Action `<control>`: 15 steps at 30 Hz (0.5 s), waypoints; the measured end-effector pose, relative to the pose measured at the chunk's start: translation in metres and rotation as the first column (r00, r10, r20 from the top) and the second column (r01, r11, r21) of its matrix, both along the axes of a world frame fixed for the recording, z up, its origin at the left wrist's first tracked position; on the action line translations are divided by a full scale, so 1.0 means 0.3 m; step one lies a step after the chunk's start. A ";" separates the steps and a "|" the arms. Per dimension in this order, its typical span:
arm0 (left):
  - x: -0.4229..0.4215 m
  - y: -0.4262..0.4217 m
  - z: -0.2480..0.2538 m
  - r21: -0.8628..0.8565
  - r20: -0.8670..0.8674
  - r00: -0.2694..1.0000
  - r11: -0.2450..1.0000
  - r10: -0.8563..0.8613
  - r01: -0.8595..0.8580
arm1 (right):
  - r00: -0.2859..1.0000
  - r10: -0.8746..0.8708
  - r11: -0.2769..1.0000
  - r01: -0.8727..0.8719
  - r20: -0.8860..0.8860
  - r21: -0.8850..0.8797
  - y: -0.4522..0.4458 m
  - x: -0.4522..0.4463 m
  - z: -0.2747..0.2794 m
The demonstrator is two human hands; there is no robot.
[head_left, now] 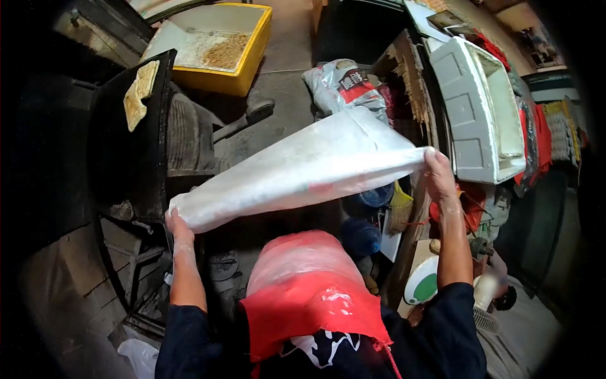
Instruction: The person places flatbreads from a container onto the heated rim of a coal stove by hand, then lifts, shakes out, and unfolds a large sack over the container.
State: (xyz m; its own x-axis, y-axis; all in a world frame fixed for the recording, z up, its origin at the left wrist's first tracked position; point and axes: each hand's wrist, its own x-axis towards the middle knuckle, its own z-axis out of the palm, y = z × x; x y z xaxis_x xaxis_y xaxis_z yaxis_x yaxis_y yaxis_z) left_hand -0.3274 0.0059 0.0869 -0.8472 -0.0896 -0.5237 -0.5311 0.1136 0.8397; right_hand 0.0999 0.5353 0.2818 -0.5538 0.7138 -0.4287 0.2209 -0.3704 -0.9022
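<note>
A white sack [297,167] is stretched out in front of me at about chest height, flat and sagging slightly, with faint reddish print showing through. My left hand [181,228] is closed on its near left corner, and my right hand [440,172] grips the right corner, thumb on top. Both arms reach forward, spread wide. Below the sack, the red apron [309,303] I wear bulges toward the camera and carries pale, dusty-looking patches.
A yellow tub [246,76] with brownish crumbs stands ahead on the left. A printed plastic bag [344,88] lies on the floor beyond the sack. To the right are a white foam box [464,114] and blue water jugs [361,237]. Dark machinery [129,126] stands at left.
</note>
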 end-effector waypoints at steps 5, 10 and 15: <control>0.130 -0.085 -0.093 -0.094 0.078 0.988 0.988 0.130 -0.123 | 0.916 -0.139 0.990 0.122 0.377 0.070 -0.065 0.146 -0.307; 0.096 -0.067 0.047 0.135 0.080 0.992 0.987 -0.099 0.087 | 0.990 -0.044 0.995 0.055 0.133 -0.079 -0.016 0.081 -0.324; 0.097 -0.297 -0.136 0.228 0.125 0.990 0.970 0.058 -0.086 | 0.906 -0.009 1.000 0.019 0.424 -0.019 -0.009 0.253 -0.442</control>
State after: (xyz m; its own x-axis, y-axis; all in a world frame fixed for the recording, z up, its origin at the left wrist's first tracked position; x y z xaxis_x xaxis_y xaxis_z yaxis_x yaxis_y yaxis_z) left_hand -0.2982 -0.0831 0.0461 -0.7750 -0.0124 -0.6319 -0.6262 -0.1197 0.7704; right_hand 0.1757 0.5327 0.1493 -0.3061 0.7076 -0.6369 0.5752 -0.3956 -0.7160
